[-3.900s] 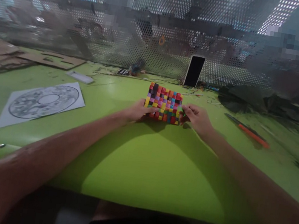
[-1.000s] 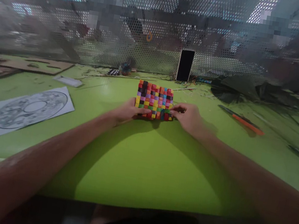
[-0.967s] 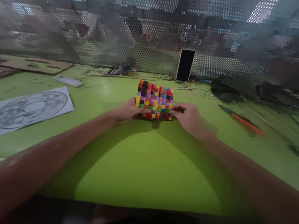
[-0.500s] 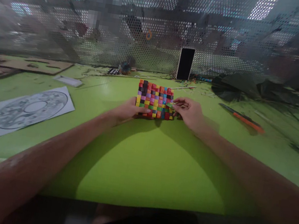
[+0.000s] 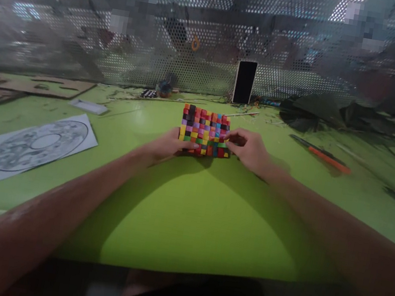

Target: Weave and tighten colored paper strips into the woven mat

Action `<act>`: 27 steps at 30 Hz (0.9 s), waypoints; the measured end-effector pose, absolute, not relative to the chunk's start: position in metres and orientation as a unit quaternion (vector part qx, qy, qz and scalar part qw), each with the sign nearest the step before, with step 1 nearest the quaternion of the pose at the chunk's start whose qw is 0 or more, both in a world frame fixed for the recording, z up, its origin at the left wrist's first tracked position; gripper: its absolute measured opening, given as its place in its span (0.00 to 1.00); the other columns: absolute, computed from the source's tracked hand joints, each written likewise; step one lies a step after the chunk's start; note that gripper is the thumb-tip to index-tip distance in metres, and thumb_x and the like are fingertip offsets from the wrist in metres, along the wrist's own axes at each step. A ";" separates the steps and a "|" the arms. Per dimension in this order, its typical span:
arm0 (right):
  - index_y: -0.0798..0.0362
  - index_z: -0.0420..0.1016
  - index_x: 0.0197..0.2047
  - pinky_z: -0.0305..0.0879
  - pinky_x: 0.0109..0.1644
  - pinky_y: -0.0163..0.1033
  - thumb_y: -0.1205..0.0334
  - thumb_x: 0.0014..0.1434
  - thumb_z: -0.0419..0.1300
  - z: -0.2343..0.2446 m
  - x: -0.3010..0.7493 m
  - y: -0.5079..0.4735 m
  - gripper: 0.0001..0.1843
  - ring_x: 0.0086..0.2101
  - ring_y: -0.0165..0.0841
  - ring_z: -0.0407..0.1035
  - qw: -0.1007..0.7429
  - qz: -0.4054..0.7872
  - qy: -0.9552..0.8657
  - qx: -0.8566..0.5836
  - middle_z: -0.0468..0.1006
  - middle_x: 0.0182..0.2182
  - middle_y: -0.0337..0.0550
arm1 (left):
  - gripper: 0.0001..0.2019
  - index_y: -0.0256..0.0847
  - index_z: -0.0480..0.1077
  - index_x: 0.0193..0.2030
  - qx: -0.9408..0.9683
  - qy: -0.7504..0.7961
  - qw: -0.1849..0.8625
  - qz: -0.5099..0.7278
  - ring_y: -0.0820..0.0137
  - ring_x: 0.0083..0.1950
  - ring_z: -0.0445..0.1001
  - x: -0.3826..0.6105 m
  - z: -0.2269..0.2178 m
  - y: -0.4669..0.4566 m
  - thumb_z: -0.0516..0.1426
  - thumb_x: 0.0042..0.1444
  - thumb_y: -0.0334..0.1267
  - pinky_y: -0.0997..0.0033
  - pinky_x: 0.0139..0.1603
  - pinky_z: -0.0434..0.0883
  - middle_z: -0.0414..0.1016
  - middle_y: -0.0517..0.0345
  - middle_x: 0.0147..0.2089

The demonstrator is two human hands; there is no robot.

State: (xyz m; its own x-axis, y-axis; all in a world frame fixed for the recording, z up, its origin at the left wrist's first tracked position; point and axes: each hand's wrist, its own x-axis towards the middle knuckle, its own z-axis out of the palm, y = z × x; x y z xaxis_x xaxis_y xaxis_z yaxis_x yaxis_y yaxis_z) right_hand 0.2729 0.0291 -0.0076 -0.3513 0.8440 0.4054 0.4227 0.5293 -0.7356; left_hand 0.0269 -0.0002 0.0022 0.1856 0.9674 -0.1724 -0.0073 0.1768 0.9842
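A small mat [image 5: 205, 131] woven from colourful flat strips is held up, tilted, over the green table. Red, yellow, purple, black, blue and green squares make up its checked face. My left hand [image 5: 168, 144] grips its left edge, thumb lying across the lower front and fingers behind, out of sight. At the right edge, my right hand [image 5: 248, 149] has thumb and index finger pinched together against the weave. Whatever strip end lies between those fingertips is too small to make out. A green strip [image 5: 221, 145] lies flat in the weave near that thumb.
A phone [image 5: 244, 82] stands against the perforated metal screen [image 5: 133, 56]. Orange-handled tool [image 5: 328, 160] and dark leaf-like sheets [image 5: 312, 114] lie right. Printed paper [image 5: 39, 144], a small white tray [image 5: 88, 106] and cardboard [image 5: 45, 85] are left on the green table [image 5: 199, 229].
The green strip end that stuck out at my right fingertips now lies flat against the mat. My right fingers have closed in on the mat's edge; my left hand keeps its grip.
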 end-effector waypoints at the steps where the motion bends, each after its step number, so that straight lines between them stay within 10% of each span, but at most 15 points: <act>1: 0.54 0.81 0.41 0.76 0.45 0.46 0.67 0.59 0.65 -0.007 0.273 0.028 0.06 0.38 0.37 0.77 0.397 0.263 -0.779 -0.408 0.83 0.40 0.47 | 0.15 0.38 0.75 0.44 0.494 0.487 0.592 0.410 0.63 0.47 0.82 0.027 0.002 0.000 0.68 0.50 0.25 0.54 0.61 0.75 0.83 0.51 0.48; 7: 0.55 0.80 0.40 0.74 0.30 0.38 0.66 0.59 0.65 -0.004 0.274 0.026 0.05 0.27 0.31 0.74 0.386 0.293 -0.768 -0.419 0.83 0.39 0.48 | 0.16 0.37 0.74 0.47 0.503 0.482 0.593 0.405 0.63 0.49 0.82 0.025 0.000 0.001 0.68 0.51 0.26 0.54 0.62 0.75 0.82 0.47 0.50; 27: 0.55 0.84 0.37 0.70 0.31 0.39 0.65 0.58 0.68 0.000 0.268 0.023 0.04 0.23 0.30 0.71 0.323 0.311 -0.766 -0.461 0.83 0.30 0.45 | 0.21 0.38 0.78 0.49 0.556 0.428 0.587 0.404 0.59 0.51 0.81 0.019 -0.007 0.003 0.73 0.46 0.35 0.51 0.63 0.74 0.82 0.46 0.53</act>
State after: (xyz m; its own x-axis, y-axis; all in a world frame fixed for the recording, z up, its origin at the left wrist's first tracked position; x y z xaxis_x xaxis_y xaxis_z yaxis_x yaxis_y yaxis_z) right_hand 0.2676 0.0227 0.0000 -0.3662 0.9071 0.2077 0.5060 0.3814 -0.7736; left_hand 0.0190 0.0030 -0.0066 0.3069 0.9503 -0.0529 0.0021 0.0549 0.9985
